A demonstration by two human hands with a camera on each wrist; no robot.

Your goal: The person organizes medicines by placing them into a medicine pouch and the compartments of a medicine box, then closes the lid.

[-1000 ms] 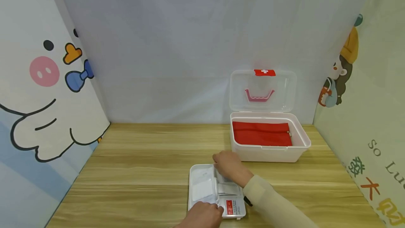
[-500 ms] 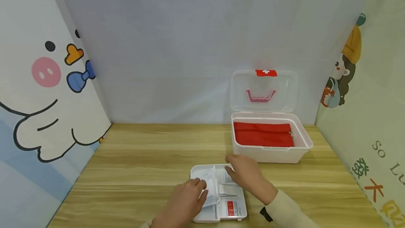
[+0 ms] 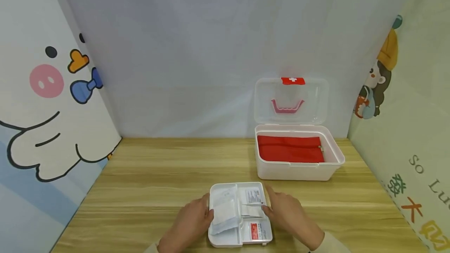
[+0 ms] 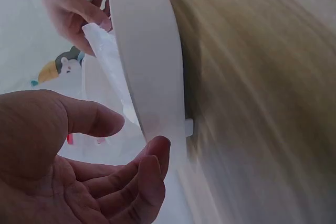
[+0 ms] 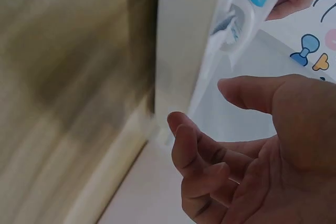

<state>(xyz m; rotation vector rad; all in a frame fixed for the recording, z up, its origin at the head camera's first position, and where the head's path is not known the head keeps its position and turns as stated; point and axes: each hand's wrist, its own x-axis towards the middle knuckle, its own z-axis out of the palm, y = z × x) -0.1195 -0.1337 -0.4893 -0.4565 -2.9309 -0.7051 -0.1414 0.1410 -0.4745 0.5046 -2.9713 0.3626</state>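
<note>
A white divided tray (image 3: 225, 239) lies on the table between both hands. In its left compartment sits a large white packet (image 3: 223, 213), tilted over the bottom edge of that section. The right side holds a packet with small print (image 3: 254, 195), a plain white packet (image 3: 251, 211) and a red-labelled packet (image 3: 258, 230). My left hand (image 3: 188, 221) is at the tray's left side, fingertips right at its outer wall and thumb apart from the fingers. On the opposite side, my right hand (image 3: 290, 213) has its thumb over the rim and its fingers loosely bent beside the wall.
Behind the tray to the right stands a white first-aid box (image 3: 295, 171), its clear lid (image 3: 316, 100) raised against the back curtain. A red zippered pouch (image 3: 290, 153) lies inside. Printed cartoon panels flank the wooden table (image 3: 158, 171) on both sides.
My left hand has gone from the tray's front over the large packet to the left side. My right hand has moved from the back compartment to the right side. The large packet now sits tilted.
</note>
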